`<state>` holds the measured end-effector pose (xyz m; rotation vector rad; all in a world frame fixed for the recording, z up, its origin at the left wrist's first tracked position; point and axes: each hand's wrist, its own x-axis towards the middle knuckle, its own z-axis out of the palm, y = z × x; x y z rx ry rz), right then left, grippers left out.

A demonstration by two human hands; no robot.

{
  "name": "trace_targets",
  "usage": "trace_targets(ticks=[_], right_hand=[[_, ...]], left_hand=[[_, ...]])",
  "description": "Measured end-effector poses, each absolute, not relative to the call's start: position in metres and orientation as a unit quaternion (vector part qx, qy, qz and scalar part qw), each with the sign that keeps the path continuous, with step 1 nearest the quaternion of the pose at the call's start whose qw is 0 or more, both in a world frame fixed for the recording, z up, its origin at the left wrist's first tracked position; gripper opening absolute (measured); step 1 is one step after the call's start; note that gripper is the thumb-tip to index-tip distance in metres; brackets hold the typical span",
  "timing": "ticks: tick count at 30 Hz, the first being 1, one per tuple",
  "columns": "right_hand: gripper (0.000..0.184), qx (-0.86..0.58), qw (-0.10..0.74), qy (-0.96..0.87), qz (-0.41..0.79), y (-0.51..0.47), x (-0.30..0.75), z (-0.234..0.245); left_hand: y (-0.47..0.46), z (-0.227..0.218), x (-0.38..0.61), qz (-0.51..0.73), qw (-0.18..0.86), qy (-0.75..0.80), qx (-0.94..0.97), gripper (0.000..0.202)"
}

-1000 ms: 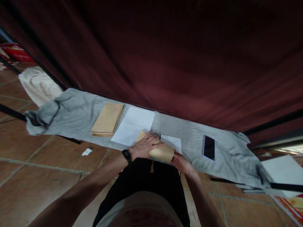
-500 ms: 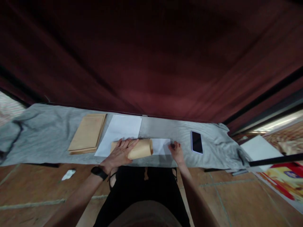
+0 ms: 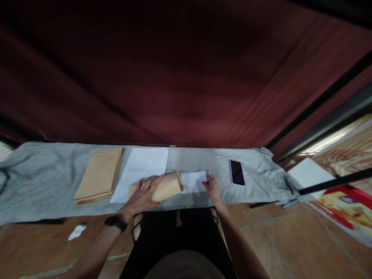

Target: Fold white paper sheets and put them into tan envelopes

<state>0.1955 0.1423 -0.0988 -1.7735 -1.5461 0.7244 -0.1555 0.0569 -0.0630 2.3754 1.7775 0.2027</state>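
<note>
- Brown envelope lies near the front edge of the grey cloth, about midway along it, with its bulging mouth facing right.
- Our left hand rests flat on its left half, fingers spread.
- Our right hand touches the right edge of a small white sheet beside that mouth. Its fingers look close together, but we cannot tell whether they pinch.
- Leftward sit a larger white sheet and a stack of envelopes; a phone lies rightward.
</note>
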Motion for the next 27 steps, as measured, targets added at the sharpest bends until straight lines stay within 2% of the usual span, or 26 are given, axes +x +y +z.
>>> trace_targets(ticks=[2,7,12,18,27], right_hand=[[0.011,-0.664,0.358,-0.588,0.291,0.141,0.203,-0.097],[0.031,-0.627,0.439,-0.558,0.321,0.133,0.213,-0.090],[0.036,-0.558,0.510,-0.542,0.368,0.123,0.201,-0.083],[0.034,-0.569,0.435,-0.621,0.317,0.117,0.193,-0.078],[0.022,-0.585,0.363,-0.656,0.310,0.123,0.176,-0.075]], left_hand=[[0.057,-0.064,-0.156,0.075,0.080,0.595,0.797,0.112],[0.057,-0.068,-0.157,0.089,0.076,0.591,0.798,0.116],[0.058,-0.072,-0.159,0.097,0.080,0.591,0.797,0.118],[0.058,-0.077,-0.160,0.100,0.076,0.590,0.798,0.118],[0.060,-0.069,-0.157,0.091,0.089,0.583,0.802,0.119]])
